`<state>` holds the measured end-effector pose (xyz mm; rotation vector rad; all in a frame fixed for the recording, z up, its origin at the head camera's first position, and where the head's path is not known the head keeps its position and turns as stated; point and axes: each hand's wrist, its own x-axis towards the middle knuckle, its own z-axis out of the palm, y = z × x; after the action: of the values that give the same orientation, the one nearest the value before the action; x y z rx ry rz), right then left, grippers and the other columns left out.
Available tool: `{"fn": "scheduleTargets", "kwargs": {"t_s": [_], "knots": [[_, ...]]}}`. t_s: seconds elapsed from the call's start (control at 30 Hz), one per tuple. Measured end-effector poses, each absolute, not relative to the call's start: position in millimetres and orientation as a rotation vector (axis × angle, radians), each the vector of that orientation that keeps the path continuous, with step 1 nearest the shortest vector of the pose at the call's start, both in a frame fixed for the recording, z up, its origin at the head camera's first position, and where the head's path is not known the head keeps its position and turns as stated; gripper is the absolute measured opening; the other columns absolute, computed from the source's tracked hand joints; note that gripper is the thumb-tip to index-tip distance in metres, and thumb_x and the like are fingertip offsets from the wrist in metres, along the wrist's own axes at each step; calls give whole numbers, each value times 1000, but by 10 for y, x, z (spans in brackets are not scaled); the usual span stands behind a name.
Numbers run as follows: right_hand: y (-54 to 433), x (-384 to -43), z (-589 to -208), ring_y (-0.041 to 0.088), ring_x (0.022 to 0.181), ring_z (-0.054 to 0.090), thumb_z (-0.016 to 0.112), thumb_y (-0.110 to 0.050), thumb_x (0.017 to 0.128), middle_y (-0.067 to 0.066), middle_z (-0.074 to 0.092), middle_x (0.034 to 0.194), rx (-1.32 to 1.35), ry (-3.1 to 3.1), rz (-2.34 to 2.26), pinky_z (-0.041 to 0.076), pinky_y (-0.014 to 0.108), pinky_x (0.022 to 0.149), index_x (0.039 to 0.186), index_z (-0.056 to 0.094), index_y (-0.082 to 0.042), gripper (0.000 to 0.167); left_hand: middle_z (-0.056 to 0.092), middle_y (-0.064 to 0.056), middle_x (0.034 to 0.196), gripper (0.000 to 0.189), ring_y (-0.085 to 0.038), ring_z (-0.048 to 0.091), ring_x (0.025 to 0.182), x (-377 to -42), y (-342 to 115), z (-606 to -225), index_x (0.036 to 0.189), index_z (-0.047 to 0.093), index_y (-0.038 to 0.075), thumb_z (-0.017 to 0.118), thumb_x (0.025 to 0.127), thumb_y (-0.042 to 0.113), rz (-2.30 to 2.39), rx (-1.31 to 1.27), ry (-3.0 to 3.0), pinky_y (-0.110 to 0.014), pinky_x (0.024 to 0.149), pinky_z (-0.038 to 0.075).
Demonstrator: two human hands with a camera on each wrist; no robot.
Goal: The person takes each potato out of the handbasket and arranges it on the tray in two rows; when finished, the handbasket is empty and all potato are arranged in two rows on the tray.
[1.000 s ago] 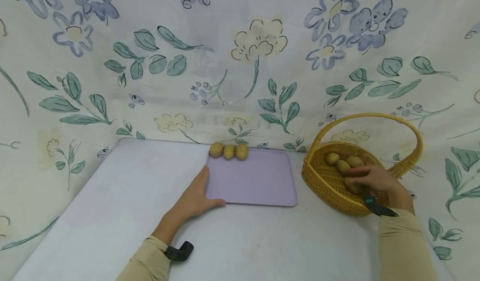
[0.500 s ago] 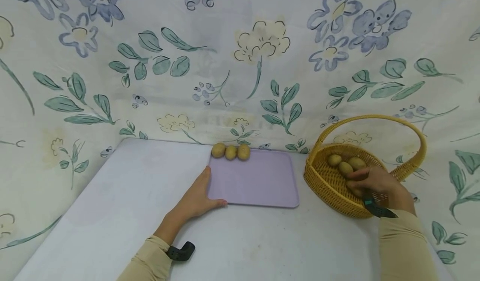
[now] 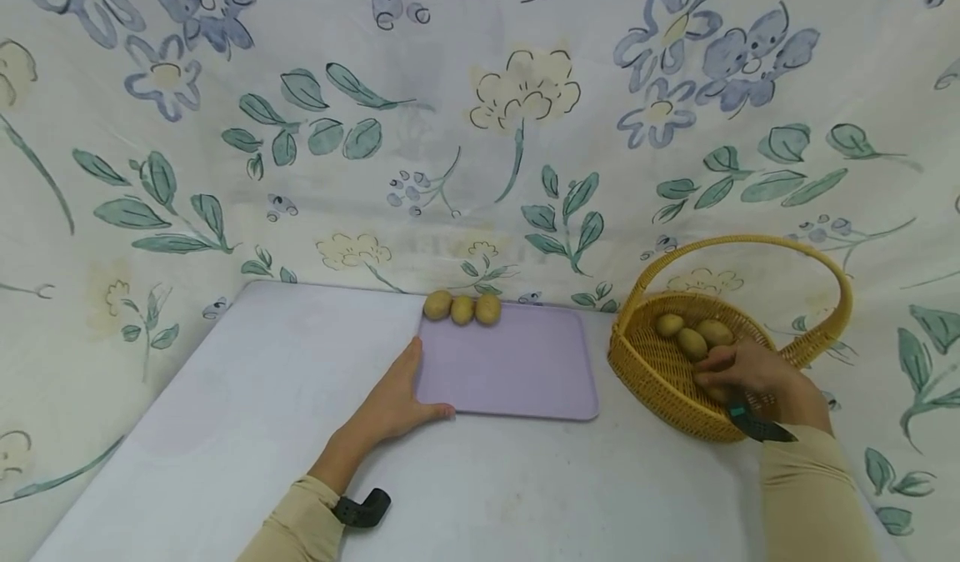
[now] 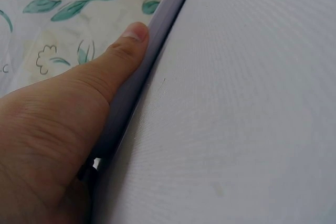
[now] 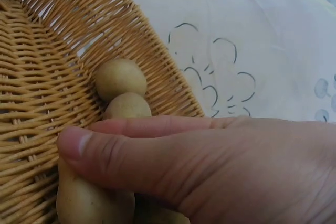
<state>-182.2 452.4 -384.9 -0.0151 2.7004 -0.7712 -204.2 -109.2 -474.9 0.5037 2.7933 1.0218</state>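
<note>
My left hand (image 3: 393, 399) holds the lilac tray (image 3: 510, 366) at its left side. Its thumb (image 4: 126, 51) lies along the tray's front rim; the other fingers are along the left edge. My right hand (image 3: 757, 374) reaches into the wicker basket (image 3: 675, 399) on the right. Thumb and fingers grip a potato (image 5: 92, 200), partly hidden under the hand. Several more potatoes lie in the basket, including a small potato (image 3: 669, 324) and a larger potato (image 3: 715, 332). Along the tray's back left edge sit three potatoes (image 3: 462, 310) in a row.
A white table (image 3: 480, 487) bears the tray and the basket. The basket's tall handle (image 3: 738, 241) arches over it. Behind hangs a floral cloth (image 3: 450, 128), close to the table's back edge.
The view has shifted slightly. My left hand stays at the tray. My right hand stays in the basket, and the potato under it has shifted a little towards me.
</note>
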Motion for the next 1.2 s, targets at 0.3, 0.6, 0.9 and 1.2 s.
{"fn": "scheduleTargets", "kwargs": {"t_s": [0.3, 0.6, 0.9, 1.2], "knots": [[4498, -1751, -3799, 18, 105, 54, 74, -39, 94, 18, 62, 138, 99, 2626, -929, 53, 24, 77, 126, 73, -6, 46, 7, -25, 170, 136, -40, 12, 158, -2020, -1087, -4732, 160, 5, -8, 82, 75, 65, 1000, 515, 2800, -53, 130, 18], [4515, -1740, -3733, 17, 122, 51, 69, -53, 94, 18, 54, 149, 85, 2750, -960, 51, 21, 86, 134, 70, -14, 55, 7, -26, 170, 136, -40, 12, 158, -2042, -1093, -4747, 160, 5, -8, 81, 74, 65, 997, 532, 2812, -53, 129, 18], [4394, -1726, -3608, 7, 124, 49, 68, -55, 93, -1, 53, 151, 151, 2690, -1170, 50, 16, 88, 142, 63, -20, 60, 7, -25, 170, 136, -40, 12, 158, -2041, -1109, -4750, 160, 5, -8, 81, 74, 66, 999, 521, 2809, -52, 130, 17], [4198, -1708, -3559, -11, 111, 55, 71, -40, 96, -33, 66, 119, 151, 2595, -1496, 48, 15, 96, 139, 65, -16, 50, 7, -25, 170, 137, -39, 12, 159, -2031, -1104, -4749, 161, 5, -8, 82, 74, 65, 1029, 521, 2792, -52, 130, 17]]}}
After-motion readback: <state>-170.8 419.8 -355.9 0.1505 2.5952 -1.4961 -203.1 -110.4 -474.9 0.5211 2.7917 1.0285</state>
